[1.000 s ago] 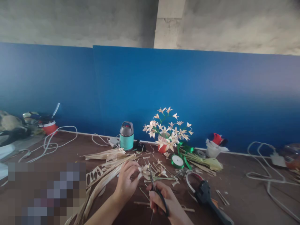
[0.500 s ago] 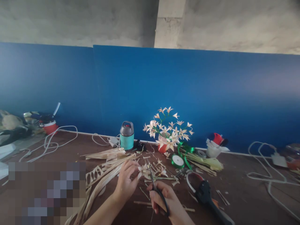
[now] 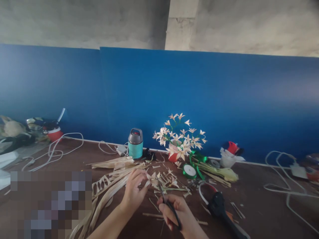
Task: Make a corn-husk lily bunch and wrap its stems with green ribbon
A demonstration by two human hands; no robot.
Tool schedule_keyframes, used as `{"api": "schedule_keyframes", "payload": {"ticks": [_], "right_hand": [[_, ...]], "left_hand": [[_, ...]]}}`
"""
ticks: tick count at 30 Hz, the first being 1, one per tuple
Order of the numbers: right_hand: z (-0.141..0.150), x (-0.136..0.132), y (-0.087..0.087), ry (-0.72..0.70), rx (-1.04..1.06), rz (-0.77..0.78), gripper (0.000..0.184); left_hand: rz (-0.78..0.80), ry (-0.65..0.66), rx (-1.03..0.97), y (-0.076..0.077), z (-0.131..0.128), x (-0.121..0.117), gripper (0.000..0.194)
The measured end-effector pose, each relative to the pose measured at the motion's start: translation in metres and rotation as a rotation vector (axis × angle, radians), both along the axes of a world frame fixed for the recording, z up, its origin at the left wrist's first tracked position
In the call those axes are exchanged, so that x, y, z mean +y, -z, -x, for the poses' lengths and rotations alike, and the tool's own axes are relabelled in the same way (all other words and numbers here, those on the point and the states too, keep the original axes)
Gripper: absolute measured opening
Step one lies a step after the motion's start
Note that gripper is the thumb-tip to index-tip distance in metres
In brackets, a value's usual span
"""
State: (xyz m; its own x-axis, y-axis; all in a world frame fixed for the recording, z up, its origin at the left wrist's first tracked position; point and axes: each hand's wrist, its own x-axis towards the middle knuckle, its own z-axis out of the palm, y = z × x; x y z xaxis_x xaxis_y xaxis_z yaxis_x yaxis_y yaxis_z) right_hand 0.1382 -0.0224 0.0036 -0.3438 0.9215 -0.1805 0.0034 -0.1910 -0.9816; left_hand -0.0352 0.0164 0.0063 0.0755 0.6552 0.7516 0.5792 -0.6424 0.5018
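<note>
Between thumb and fingers, my left hand (image 3: 136, 187) pinches a cream flower (image 3: 154, 179) that looks made of dried husk. My right hand (image 3: 175, 210) grips black-handled scissors (image 3: 171, 208), whose blades point up and away, close to the flower's petals. Whether the blades touch a petal I cannot tell. Beneath and behind the hands lie loose petals and husk scraps (image 3: 171, 181). Long dried husk strips (image 3: 107, 196) are spread to the left of my left hand.
Cream flowers (image 3: 184, 139) stand in a red-and-white cup at the back. Nearby are a turquoise flask (image 3: 135, 146), a green ribbon spool (image 3: 189, 171) and a bundle of pale stalks (image 3: 221, 173). A black glue gun (image 3: 220, 212) lies right of my right hand. White cables (image 3: 281, 189) trail at both sides.
The flower in my left hand has turned so its petals show more openly. The scissor blades have shifted slightly beside it. Both hands stay almost in place.
</note>
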Motion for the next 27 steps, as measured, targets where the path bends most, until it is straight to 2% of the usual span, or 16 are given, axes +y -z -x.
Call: {"api": "schedule_keyframes", "payload": {"ticks": [10,21,27], "right_hand": [[-0.0020,0.0008,0.0056,-0.013,-0.054,-0.036,0.039],[-0.0016,-0.0026,-0.0022,-0.001,-0.140,-0.001,0.038],[-0.0039,-0.0008,0.0014,-0.030,-0.161,-0.005,0.036]], "left_hand": [[0.006,0.013,-0.006,0.0008,0.0003,0.0015,0.009],[-0.011,0.013,0.012,0.0000,0.0022,0.0013,0.007],[-0.002,0.016,0.024,0.0004,0.0023,0.0017,0.010]]}}
